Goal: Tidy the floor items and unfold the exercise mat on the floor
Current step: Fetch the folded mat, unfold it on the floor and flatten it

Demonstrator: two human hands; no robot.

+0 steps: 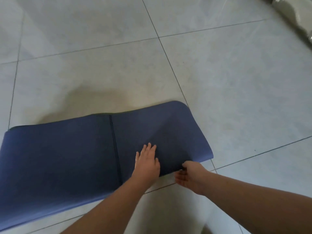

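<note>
Folded blue foam exercise mat (70, 159) lies on the grey tiled floor (219, 81).
Left hand (147, 162) presses flat on top; right hand (189, 176) pinches the mat's near edge.

Count: one blue exercise mat (67, 157), folded, at 8 o'clock. Two hands: left hand (147, 163), right hand (190, 179), at 6 o'clock. One pale blurred object (293, 17) at 1 o'clock.

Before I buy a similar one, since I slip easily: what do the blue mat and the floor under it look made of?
Mat: looks like soft foam or rubber, matte; it bends in a smooth curve where the right hand lifts its edge. Floor: large pale tiles, probably ceramic or stone, with dark grout lines and a faint sheen.
</note>
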